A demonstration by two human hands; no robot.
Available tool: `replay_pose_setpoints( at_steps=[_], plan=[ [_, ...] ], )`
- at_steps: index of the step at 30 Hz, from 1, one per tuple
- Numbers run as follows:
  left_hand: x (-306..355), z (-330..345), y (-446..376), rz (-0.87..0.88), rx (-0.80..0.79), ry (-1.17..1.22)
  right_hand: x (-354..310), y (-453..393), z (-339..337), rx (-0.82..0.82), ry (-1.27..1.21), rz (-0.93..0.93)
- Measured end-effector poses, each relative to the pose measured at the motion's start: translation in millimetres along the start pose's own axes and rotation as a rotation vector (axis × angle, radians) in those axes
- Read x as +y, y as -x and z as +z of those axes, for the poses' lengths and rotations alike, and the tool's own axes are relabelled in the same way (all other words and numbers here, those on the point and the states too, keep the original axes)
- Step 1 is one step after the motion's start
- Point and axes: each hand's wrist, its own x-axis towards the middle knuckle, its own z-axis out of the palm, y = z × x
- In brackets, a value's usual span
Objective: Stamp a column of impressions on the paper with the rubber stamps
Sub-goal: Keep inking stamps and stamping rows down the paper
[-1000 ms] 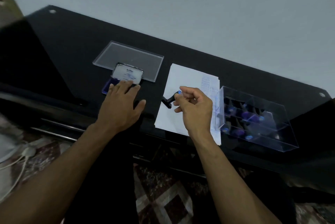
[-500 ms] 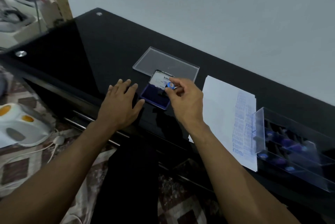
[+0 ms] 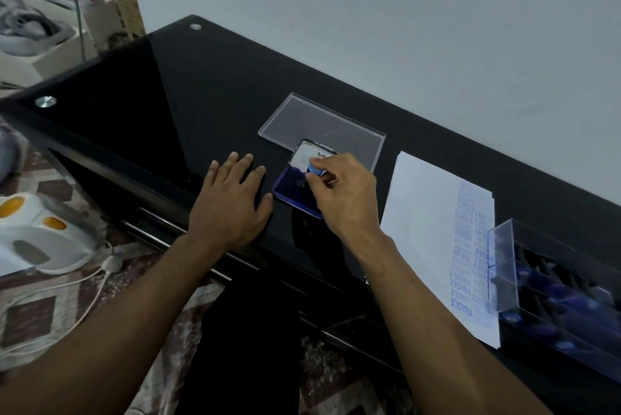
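Right hand (image 3: 339,193) over the ink pad (image 3: 295,193), fingers (image 3: 331,176) pinching a small stamp (image 3: 314,170) by its blue-capped top, black lower end down on the blue pad surface. Pad case open, white-labelled lid (image 3: 311,156) raised at the far side, resting against a clear flat tray (image 3: 322,122) behind it.

Left hand (image 3: 232,203) flat on the black counter (image 3: 201,85), just left of the pad, fingers (image 3: 242,166) straight and spread, holding nothing; thumb near the pad's left corner, touching or not cannot be told.

Paper (image 3: 430,223) lying on the counter to the right of the pad, apart from it, near edge reaching the counter's front edge. Column of blue impressions (image 3: 468,246) along the right side of the sheet, running from far end to near end; lower ones readable as "FRAGILE", upper ones too blurred to read.

Clear box (image 3: 551,283) at the far right, its left wall standing over the right edge of the paper, with more stamps (image 3: 564,293) with blue and purple tops lying inside in rows.

On the floor at the left, a white appliance (image 3: 37,236) with orange spots and a white cable (image 3: 77,287). Plain grey wall (image 3: 369,11) behind the counter
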Motion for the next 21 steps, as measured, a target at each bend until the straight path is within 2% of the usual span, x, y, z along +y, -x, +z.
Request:
replay_pose_setpoints(
  at_steps=[9, 21],
  plan=[
    [-0.2, 3.5, 0.2, -0.005, 0.022, -0.011, 4.7, 2.0, 5.2, -0.054, 0.062, 0.036],
    [-0.4, 5.8, -0.4, -0.018, 0.026, -0.019, 5.3, -0.7, -0.1, -0.069, 0.003, 0.058]
  ],
)
